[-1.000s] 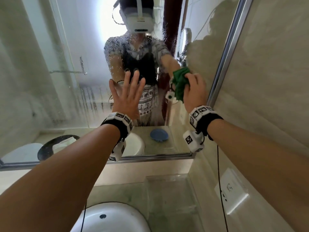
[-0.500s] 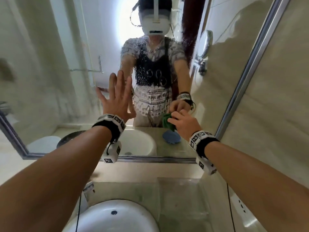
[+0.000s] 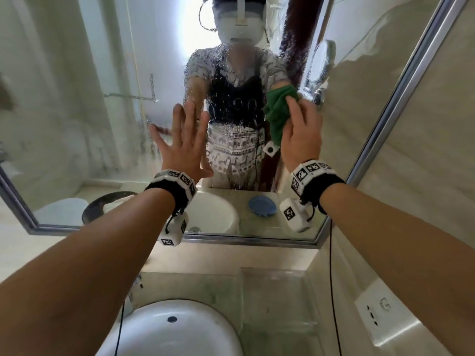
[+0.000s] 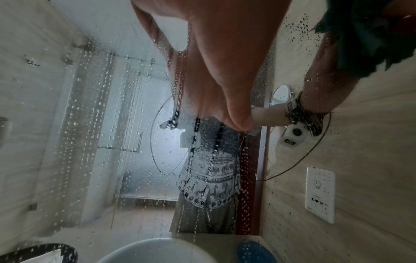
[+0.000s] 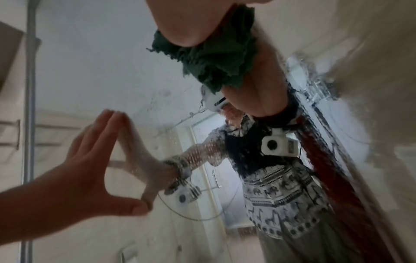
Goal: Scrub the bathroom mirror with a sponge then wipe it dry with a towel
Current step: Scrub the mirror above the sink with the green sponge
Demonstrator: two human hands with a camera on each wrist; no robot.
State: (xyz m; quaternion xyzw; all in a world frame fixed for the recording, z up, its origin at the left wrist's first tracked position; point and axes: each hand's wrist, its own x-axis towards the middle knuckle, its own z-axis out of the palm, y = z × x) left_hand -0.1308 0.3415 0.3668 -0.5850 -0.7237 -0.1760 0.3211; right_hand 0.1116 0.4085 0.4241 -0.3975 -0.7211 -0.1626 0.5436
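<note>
Green towel (image 3: 279, 116) (long axis vertical) pressed on mirror (image 3: 77, 111) by right hand (image 3: 300, 137).

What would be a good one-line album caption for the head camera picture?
Left hand flat on the wet bathroom mirror while the right hand presses a green towel to it.

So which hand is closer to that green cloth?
The right. The right hand presses the green cloth against the mirror, fingers on top of it. The left hand lies flat on the glass off to the left, apart from the cloth.
</note>
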